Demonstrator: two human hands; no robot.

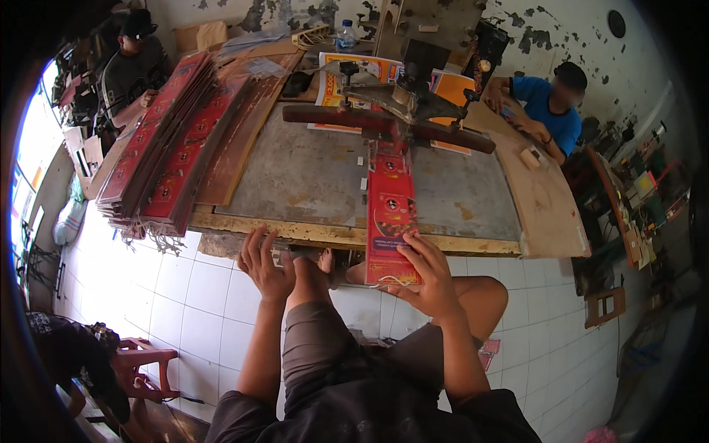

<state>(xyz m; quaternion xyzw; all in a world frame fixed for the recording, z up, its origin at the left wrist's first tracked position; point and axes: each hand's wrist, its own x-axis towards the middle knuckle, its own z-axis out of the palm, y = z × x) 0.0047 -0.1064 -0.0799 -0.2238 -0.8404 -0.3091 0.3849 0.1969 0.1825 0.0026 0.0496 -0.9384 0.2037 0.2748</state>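
A long red printed strip (391, 203) runs from beneath the press out over the table's near edge, with a white cord at its near end. My right hand (428, 280) grips that overhanging end at its right side, fingers on top and thumb toward the near edge. My left hand (266, 267) is empty, fingers apart, just in front of the table edge and left of the strip. Above the strip's far part stands the metal press (402, 100), with a dark red crossbar (317, 115). What lies under the press is hidden.
Stacked red printed strips (188, 159) with trailing cords lie on the table's left. A wooden board (539, 184) covers the right side. A water bottle (345, 35) stands at the back. One person (136, 66) sits far left, another (546, 111) far right. A red stool (148, 362) stands lower left.
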